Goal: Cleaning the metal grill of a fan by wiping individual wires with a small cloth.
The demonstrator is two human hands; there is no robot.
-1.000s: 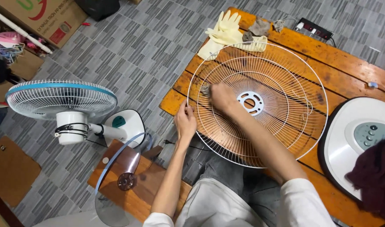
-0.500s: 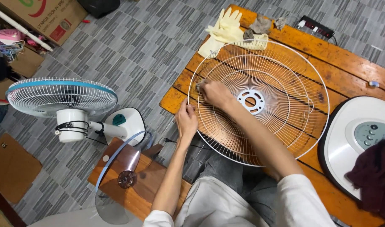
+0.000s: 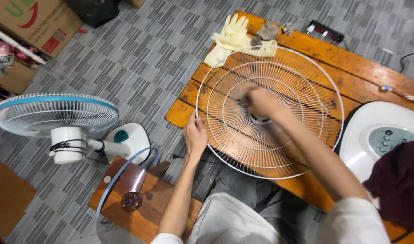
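A white wire fan guard [image 3: 302,77] lies flat on an orange wooden table [image 3: 351,58]. My left hand [image 3: 195,133] grips the guard's rim at its near left edge. My right hand [image 3: 261,103] is blurred over the wires close to the guard's middle, pressing a small grey wad [image 3: 242,102] against them. The guard's white hub is mostly hidden under that hand.
Pale rubber gloves [image 3: 232,36] and grey dust clumps [image 3: 266,31] lie at the table's far edge, near a black power strip [image 3: 325,30]. A white fan base [image 3: 378,135] with a dark red cloth [image 3: 397,185] is on the right. A blue-rimmed fan [image 3: 58,117] and a clear fan blade [image 3: 125,190] are on the left.
My right hand has slid from the guard's left rim area toward its centre. My left hand stays on the rim. The view has shifted slightly.
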